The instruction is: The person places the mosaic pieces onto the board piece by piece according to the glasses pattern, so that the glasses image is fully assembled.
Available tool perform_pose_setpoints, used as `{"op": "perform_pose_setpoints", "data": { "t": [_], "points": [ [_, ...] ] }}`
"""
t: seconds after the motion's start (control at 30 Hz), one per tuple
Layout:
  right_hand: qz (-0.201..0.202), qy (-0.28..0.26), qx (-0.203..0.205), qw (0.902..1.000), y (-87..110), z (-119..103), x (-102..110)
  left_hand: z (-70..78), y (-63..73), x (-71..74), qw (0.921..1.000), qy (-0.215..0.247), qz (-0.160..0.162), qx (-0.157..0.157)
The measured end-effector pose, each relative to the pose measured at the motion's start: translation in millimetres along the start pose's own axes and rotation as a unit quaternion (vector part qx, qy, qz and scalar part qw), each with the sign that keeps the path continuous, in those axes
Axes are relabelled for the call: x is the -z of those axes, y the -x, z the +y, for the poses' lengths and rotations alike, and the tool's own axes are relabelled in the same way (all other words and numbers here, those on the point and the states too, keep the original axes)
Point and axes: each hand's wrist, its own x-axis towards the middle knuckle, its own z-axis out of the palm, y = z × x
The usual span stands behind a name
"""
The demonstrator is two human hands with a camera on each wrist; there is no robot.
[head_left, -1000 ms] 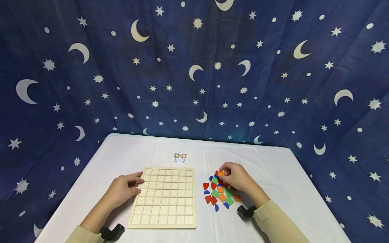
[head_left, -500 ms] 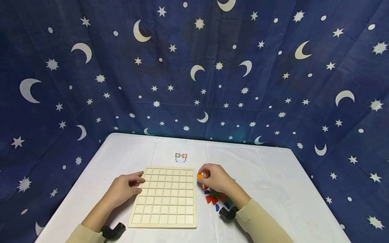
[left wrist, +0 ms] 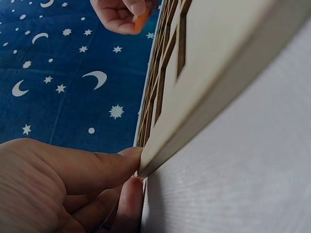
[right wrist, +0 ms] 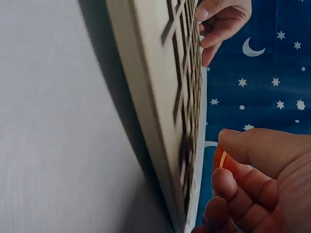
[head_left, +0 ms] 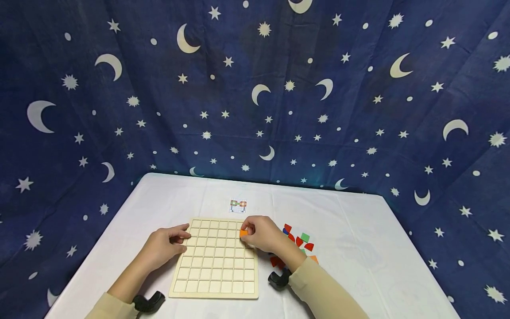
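Observation:
My right hand (head_left: 262, 233) pinches an orange square tile (head_left: 243, 233) between thumb and fingers, over the upper right part of the wooden grid board (head_left: 213, 295). In the right wrist view the orange tile (right wrist: 221, 156) shows edge-on between thumb and fingertip, apart from the board's surface. My left hand (head_left: 164, 246) rests against the board's left edge, thumb and forefinger spread along it. Close up in the left wrist view, the thumb (left wrist: 104, 167) and a fingertip touch the board's rim (left wrist: 204, 104). The board's square cells hold no pieces where they show.
Loose red, green, blue and orange pieces, such as a green square (head_left: 305, 237) and a red quarter-round (head_left: 309, 247), lie right of the board, partly hidden by my right forearm. A small printed pattern card (head_left: 238, 205) lies beyond the board on the white tabletop (head_left: 338, 221).
My right hand has carried the orange tile left from the pile of pieces to over the board. The left hand stays at the board's edge.

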Motion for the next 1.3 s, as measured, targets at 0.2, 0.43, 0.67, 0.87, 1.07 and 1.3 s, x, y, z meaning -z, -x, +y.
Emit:
{"op": "perform_pose_setpoints", "data": {
  "t": [0.2, 0.43, 0.67, 0.87, 1.07, 1.3],
  "points": [
    [0.007, 0.023, 0.002, 0.9997, -11.3, 0, -13, 0.7, 1.6, 1.7, 1.0000, 0.004, -0.002, -0.001],
    [0.024, 0.034, -0.017, 0.9990, -15.3, 0, -20, 0.4, 1.5, 1.5, 0.9999, 0.010, -0.004, 0.000],
    [0.029, 0.016, -0.028, 0.9991, -12.9, -1, -21, 1.1, 2.0, 1.6, 0.9999, 0.013, -0.007, 0.000],
    [0.031, 0.020, -0.036, 0.9987, -12.8, -4, -20, -0.4, 2.0, 0.7, 0.9999, 0.016, -0.006, -0.004],
    [0.014, 0.031, -0.034, 0.9989, -11.8, -5, -19, -1.6, 2.3, 0.7, 0.9999, 0.008, -0.002, -0.006],
    [0.014, 0.005, -0.036, 0.9993, 4.3, -1, 6, -0.6, 2.2, 1.4, 1.0000, 0.003, -0.003, -0.007]
  ]
}}
